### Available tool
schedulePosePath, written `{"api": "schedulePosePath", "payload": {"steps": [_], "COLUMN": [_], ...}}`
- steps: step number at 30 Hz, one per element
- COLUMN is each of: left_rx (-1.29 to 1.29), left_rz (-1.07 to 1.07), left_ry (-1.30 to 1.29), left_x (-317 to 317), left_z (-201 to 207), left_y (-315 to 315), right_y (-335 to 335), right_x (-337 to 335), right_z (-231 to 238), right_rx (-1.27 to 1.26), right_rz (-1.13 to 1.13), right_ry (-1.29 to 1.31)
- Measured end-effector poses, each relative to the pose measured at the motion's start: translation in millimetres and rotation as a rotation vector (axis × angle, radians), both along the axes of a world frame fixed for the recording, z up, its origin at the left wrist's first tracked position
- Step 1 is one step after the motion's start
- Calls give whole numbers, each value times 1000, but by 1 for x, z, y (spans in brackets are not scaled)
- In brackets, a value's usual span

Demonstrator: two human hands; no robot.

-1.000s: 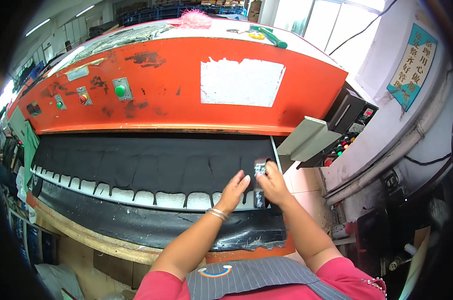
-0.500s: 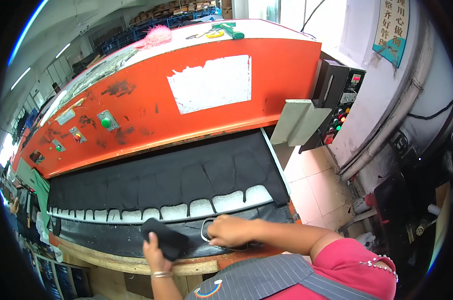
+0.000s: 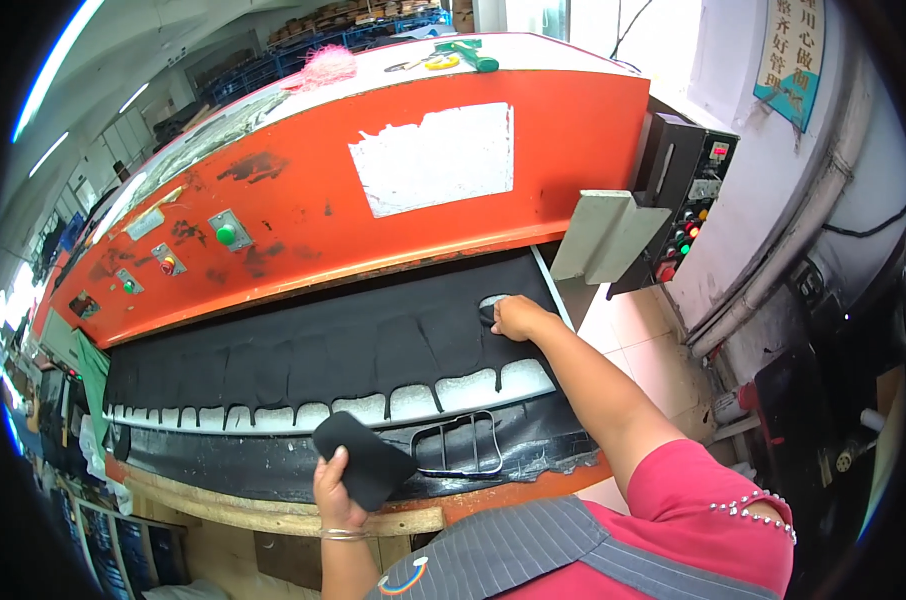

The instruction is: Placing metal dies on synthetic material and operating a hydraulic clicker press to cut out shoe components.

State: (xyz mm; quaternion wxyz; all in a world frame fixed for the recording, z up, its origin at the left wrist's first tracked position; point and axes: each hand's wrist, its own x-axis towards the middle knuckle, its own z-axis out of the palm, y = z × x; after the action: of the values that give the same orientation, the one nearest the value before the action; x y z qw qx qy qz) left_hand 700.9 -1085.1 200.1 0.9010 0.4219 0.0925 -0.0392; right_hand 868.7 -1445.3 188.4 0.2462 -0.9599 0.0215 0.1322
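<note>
Black foam cut-out piece point(image 3: 364, 458) gripped in left hand point(image 3: 335, 490), lower centre.
Right hand point(image 3: 516, 317) now reaches mid-frame, closed on a pale piece point(image 3: 493, 302) atop the black sheet point(image 3: 303, 355); metal cutting die point(image 3: 460, 452) lies free.

The press bed, the tabletop point(image 3: 273, 505) here, is showing a worn wooden front edge with an orange strip toward its right end. A long black sheet point(image 3: 373, 345) is lying flat across it, running back under the orange press head. A row of shapes is already punched out of the sheet along its near side, and the white cutting board point(image 3: 413, 400) is showing through those openings. A ragged black offcut strip point(image 3: 223, 470) is lying along the front. A metal cutting die point(image 3: 458, 445), an open outline frame, is resting on that strip, right of centre.
</note>
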Motion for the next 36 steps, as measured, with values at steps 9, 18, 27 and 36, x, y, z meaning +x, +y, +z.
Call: {"api": "schedulePosePath", "payload": {"steps": [9, 18, 27, 36], "left_rx": [100, -32, 1439, 2200], "left_rz": [-608, -401, -86, -607], "left_ry": [-37, 46, -972, -1624], "left_x": [32, 49, 132, 181], "left_z": [5, -6, 93, 89], "left_y": [-99, -116, -49, -121], "right_y": [8, 50, 45, 43], "right_x": [-132, -102, 9, 17], "right_z": [-8, 10, -8, -20], "right_rx": [579, 1074, 1279, 1497], "right_rz": [-5, 54, -514, -438], "right_ry": [-732, -240, 174, 188]}}
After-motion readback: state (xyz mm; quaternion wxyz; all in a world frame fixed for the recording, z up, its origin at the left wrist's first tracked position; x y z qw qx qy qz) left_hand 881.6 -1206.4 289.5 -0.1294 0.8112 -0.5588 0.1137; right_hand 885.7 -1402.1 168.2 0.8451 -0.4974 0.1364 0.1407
